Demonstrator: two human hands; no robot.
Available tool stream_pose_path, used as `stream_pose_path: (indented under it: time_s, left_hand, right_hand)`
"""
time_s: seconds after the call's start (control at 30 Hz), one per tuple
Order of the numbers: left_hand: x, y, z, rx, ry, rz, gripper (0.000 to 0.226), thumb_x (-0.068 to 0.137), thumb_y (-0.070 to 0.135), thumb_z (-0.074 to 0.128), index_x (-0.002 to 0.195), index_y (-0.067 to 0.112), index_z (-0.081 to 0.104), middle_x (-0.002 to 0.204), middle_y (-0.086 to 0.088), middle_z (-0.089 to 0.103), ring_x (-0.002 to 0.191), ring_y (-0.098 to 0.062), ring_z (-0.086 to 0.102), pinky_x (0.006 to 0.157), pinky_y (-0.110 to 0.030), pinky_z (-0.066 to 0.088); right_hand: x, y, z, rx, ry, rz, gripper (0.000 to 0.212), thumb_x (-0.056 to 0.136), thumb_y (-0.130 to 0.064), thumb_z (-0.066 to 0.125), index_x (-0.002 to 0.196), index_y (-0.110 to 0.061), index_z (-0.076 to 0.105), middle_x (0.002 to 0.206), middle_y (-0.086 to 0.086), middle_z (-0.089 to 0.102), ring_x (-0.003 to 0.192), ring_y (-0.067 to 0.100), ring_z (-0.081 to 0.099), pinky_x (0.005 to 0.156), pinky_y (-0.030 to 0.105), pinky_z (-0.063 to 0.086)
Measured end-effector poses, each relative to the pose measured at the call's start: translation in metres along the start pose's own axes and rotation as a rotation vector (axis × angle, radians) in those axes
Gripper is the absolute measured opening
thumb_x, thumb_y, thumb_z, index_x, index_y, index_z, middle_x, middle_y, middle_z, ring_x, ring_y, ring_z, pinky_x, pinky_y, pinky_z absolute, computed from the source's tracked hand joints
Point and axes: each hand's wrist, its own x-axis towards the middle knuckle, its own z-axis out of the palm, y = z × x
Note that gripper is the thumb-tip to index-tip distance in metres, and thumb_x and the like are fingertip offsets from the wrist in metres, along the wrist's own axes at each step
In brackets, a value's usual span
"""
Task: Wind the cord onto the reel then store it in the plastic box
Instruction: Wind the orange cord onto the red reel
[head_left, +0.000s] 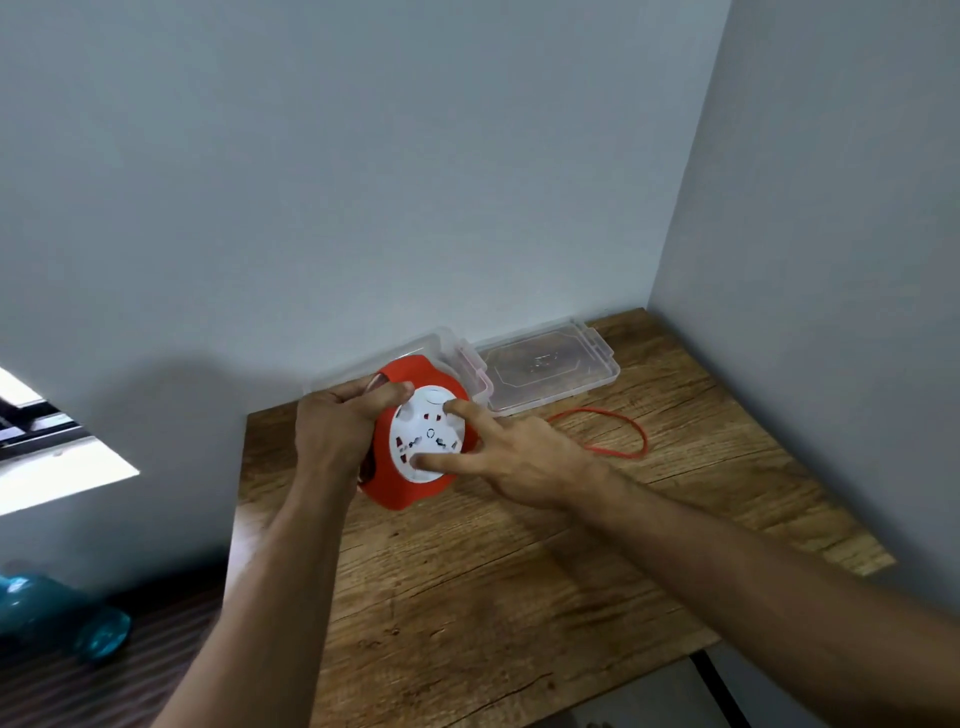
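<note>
Near the back edge of the bench: the orange reel (415, 441) is held up off the wood, tilted so its white socket face (427, 439) looks toward the person.
Left hand: the left hand (332, 431) is closed in a fist around the reel's left rim, thumb over the front, apparently to keep the housing from turning.
Right hand: the right hand (514, 457) is spread open, fingertips (457, 406) pressed on the white face, gripping nothing; this looks like the hold for spinning the inner disc and drawing cord in.
Cord: a loose loop of orange cord (613, 434) lies on the wood to the right of the reel, so winding is not finished.
Plastic box: the clear plastic box (470, 371) sits just behind the reel against the back wall, open, with its lid (550, 364) lying flat beside it toward the back right corner.
Bench edges: the bench (467, 597) meets walls at the back and right; its left and near edges are free.
Open room: the bare wood nearer the person leaves space for both forearms, and the cord loop has a clear run to the reel.
</note>
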Motion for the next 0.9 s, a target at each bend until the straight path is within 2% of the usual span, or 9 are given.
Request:
stream_pose_path:
  time_s: [0.1,0.17,0.3,0.4,0.53,0.73,0.8,0.87,0.9]
  left_hand:
    - [0.002,0.005,-0.002,0.062,-0.054,-0.034,0.012,0.072,0.025,0.089,0.08,0.018,0.083,0.071,-0.007,0.08,0.068,-0.029,0.078,0.066,-0.038,0.063]
    - [0.003,0.008,-0.001,0.118,-0.087,-0.048,0.015,0.07,0.024,0.089,0.08,0.016,0.084,0.072,-0.01,0.08,0.068,-0.032,0.078,0.07,-0.042,0.065]
    - [0.009,0.012,-0.002,0.227,-0.124,-0.063,0.022,0.067,0.028,0.09,0.084,0.017,0.084,0.072,-0.007,0.08,0.07,-0.03,0.079,0.068,-0.037,0.063]
    - [0.013,0.015,-0.004,0.288,-0.167,-0.087,0.02,0.068,0.028,0.089,0.083,0.015,0.083,0.069,-0.006,0.08,0.072,-0.028,0.078,0.065,-0.031,0.058]
    - [0.016,0.018,-0.003,0.401,-0.246,-0.078,0.02,0.072,0.031,0.088,0.086,0.019,0.082,0.074,-0.004,0.081,0.069,-0.022,0.078,0.062,-0.029,0.058]
    - [0.01,0.018,-0.003,0.259,-0.222,-0.068,0.013,0.073,0.017,0.086,0.084,0.01,0.082,0.07,-0.011,0.079,0.062,-0.027,0.078,0.053,-0.026,0.058]
    - [0.009,0.017,0.0,0.24,-0.198,-0.051,0.013,0.071,0.017,0.086,0.083,0.01,0.083,0.07,-0.012,0.079,0.063,-0.028,0.078,0.057,-0.03,0.061]
    - [0.009,0.014,0.002,0.24,-0.184,-0.028,0.013,0.071,0.018,0.087,0.082,0.013,0.083,0.071,-0.008,0.08,0.067,-0.027,0.078,0.065,-0.034,0.063]
    - [0.008,0.013,0.003,0.215,-0.168,-0.024,0.012,0.071,0.018,0.088,0.081,0.014,0.083,0.072,-0.008,0.08,0.069,-0.027,0.078,0.066,-0.035,0.063]
  right_hand:
    - [0.001,0.005,-0.001,-0.111,0.111,-0.17,0.055,0.101,-0.028,0.052,0.145,-0.042,0.023,0.145,0.021,0.025,0.097,0.041,0.066,0.051,0.041,0.059]
    - [0.005,0.003,0.0,-0.143,0.143,-0.237,0.056,0.099,-0.025,0.057,0.144,-0.038,0.027,0.146,0.023,0.028,0.095,0.041,0.066,0.053,0.043,0.059]
    - [0.014,0.006,-0.005,-0.155,0.093,-0.341,0.055,0.097,-0.02,0.059,0.141,-0.036,0.03,0.149,0.023,0.027,0.081,0.039,0.068,0.051,0.044,0.059]
    - [0.019,0.007,-0.014,-0.195,-0.04,-0.349,0.054,0.099,-0.021,0.055,0.145,-0.04,0.034,0.153,0.023,0.027,0.071,0.038,0.068,0.048,0.043,0.058]
    - [0.031,-0.003,-0.026,-0.248,-0.157,-0.373,0.06,0.098,-0.026,0.059,0.148,-0.046,0.033,0.145,0.019,0.034,0.078,0.035,0.069,0.055,0.048,0.061]
    - [0.032,0.003,-0.016,-0.317,-0.002,-0.379,0.063,0.091,-0.023,0.07,0.144,-0.039,0.042,0.135,0.023,0.045,0.065,0.034,0.069,0.05,0.045,0.058]
    - [0.029,0.004,-0.008,-0.318,0.093,-0.389,0.061,0.09,-0.025,0.071,0.144,-0.038,0.044,0.133,0.024,0.047,0.066,0.035,0.07,0.052,0.046,0.059]
    - [0.027,0.006,-0.003,-0.274,0.086,-0.371,0.061,0.095,-0.031,0.065,0.148,-0.037,0.038,0.131,0.026,0.05,0.072,0.039,0.07,0.055,0.048,0.06]
    - [0.026,0.005,-0.002,-0.242,0.078,-0.302,0.06,0.097,-0.037,0.059,0.151,-0.037,0.032,0.127,0.026,0.054,0.071,0.037,0.069,0.054,0.044,0.06]
